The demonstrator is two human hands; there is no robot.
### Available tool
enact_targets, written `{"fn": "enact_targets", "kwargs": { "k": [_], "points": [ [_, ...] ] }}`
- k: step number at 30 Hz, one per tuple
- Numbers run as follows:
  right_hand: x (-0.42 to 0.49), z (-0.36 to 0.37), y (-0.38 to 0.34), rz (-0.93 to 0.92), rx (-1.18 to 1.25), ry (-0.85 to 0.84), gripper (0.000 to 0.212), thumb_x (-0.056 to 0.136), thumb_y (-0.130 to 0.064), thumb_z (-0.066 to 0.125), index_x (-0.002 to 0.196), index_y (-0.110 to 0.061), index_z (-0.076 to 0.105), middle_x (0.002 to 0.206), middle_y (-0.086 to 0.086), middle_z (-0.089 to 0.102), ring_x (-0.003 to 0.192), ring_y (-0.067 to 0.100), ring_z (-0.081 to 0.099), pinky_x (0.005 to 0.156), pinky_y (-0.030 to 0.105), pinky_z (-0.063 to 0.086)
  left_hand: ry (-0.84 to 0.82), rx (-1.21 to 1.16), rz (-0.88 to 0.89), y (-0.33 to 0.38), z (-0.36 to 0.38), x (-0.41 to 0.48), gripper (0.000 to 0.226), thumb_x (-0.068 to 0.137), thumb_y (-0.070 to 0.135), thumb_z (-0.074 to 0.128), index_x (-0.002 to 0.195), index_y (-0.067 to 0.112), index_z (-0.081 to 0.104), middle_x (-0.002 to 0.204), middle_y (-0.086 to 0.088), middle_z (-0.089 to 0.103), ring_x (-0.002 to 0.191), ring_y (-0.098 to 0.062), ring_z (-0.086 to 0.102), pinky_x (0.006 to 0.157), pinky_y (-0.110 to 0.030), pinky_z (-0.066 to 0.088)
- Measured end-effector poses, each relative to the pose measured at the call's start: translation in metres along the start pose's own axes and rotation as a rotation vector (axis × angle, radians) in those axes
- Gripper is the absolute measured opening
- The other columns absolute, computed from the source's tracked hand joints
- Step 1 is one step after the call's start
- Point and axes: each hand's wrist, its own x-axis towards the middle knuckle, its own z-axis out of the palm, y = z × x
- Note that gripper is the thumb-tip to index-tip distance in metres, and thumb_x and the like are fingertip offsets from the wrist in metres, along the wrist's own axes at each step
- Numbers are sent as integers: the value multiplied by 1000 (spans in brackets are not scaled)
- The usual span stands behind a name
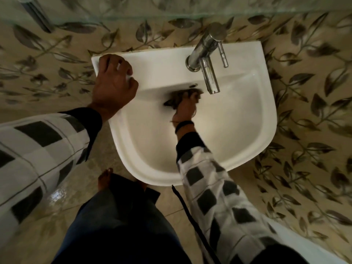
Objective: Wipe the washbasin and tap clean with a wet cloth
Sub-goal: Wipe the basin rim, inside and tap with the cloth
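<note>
Now in the bowl: the right hand [185, 109] is reaching down against the far wall of the white washbasin [266, 119], just below the overflow hole [193, 85].
Cloth: a dark cloth [176, 99] is lying bunched under the right fingers, touching the porcelain near the tip of the spout; it is blurring, so its folds are not readable.
Right hand state: the fingers are curling onto the cloth and pressing it to the basin wall; a black wristband [183, 124] is sitting on the wrist.
Left hand: the left hand [112, 80] is resting on the far-left corner of the basin ledge, fingers bending over the edge and gripping it; whether anything small is lying under them cannot be told.
Tap: a chrome pillar tap [206, 54] is standing on the far ledge, right of centre, its spout hanging over the bowl.
Sleeves: both arms are wearing a white-and-grey checked shirt [38, 141].
Surroundings: leaf-patterned tiles [314, 96] are covering the wall around the basin; a bare foot [104, 180] is standing on the glossy floor near the basin's front.
</note>
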Motion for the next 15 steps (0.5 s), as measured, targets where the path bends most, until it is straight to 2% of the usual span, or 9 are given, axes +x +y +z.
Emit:
{"fn": "enact_targets", "kwargs": {
  "k": [2, 4, 5, 7, 9, 11, 13, 14, 15],
  "points": [
    [-9, -1, 10, 202, 159, -65, 42, 100, -4, 47, 142, -7, 47, 85, -10, 54, 69, 4, 49, 69, 22, 41, 1, -3, -11, -1, -1, 0, 22, 86, 22, 56, 99, 5, 56, 107, -21, 54, 109, -44, 48, 98, -47, 39],
    [-25, -17, 19, 289, 371, -126, 35, 100, -6, 47, 134, -12, 55, 92, -1, 59, 75, 11, 55, 70, 23, 46, 3, -6, -15, 0, -2, 0, 23, 85, 22, 56, 99, 4, 57, 107, -21, 55, 109, -44, 49, 98, -47, 39],
    [-26, -31, 22, 317, 423, -188, 25, 102, -11, 44, 119, -11, 62, 89, 1, 61, 71, 12, 57, 63, 22, 49, 5, -7, -15, 0, -2, 0, 23, 85, 22, 56, 99, 3, 57, 107, -21, 56, 109, -44, 49, 98, -46, 40],
    [-17, -61, 22, 322, 531, -262, 44, 106, -21, 29, 78, -11, 62, 60, 0, 57, 44, 11, 52, 39, 17, 41, 3, -14, -23, 0, -1, 0, 23, 85, 23, 56, 99, 4, 58, 108, -21, 56, 110, -44, 49, 98, -46, 40],
    [-9, -86, 3, 285, 626, -252, 50, 104, -21, 22, 66, -16, 54, 47, -4, 49, 36, 10, 45, 37, 13, 34, 4, -18, -27, -1, -1, -1, 23, 86, 24, 55, 99, 5, 57, 109, -19, 56, 111, -42, 49, 99, -45, 40],
    [-9, -104, -22, 166, 624, -135, 31, 102, -20, 30, 94, -13, 58, 73, 1, 60, 65, 16, 56, 59, 25, 46, 13, -17, -18, -2, 0, 0, 23, 86, 24, 55, 99, 5, 57, 108, -18, 56, 110, -42, 49, 99, -44, 39],
    [-8, -118, -46, 28, 562, 1, 34, 100, -18, 43, 126, -3, 59, 117, 12, 65, 105, 31, 61, 94, 40, 48, 4, -10, -12, -2, 1, 0, 23, 86, 24, 55, 99, 5, 57, 107, -18, 56, 110, -41, 49, 100, -43, 38],
    [-12, -122, -59, -46, 524, 42, 37, 98, -16, 51, 131, -3, 60, 128, 13, 64, 116, 32, 61, 103, 43, 47, -3, -5, -11, -3, 1, 1, 24, 87, 25, 54, 99, 5, 57, 107, -18, 56, 110, -41, 49, 100, -43, 37],
    [-15, -124, -68, -139, 464, 55, 38, 94, -16, 57, 131, -6, 61, 128, 10, 65, 118, 28, 62, 102, 42, 50, -8, -2, -13, -3, 1, 1, 24, 87, 25, 53, 99, 5, 57, 106, -18, 57, 110, -41, 49, 101, -42, 37]
  ]
}}
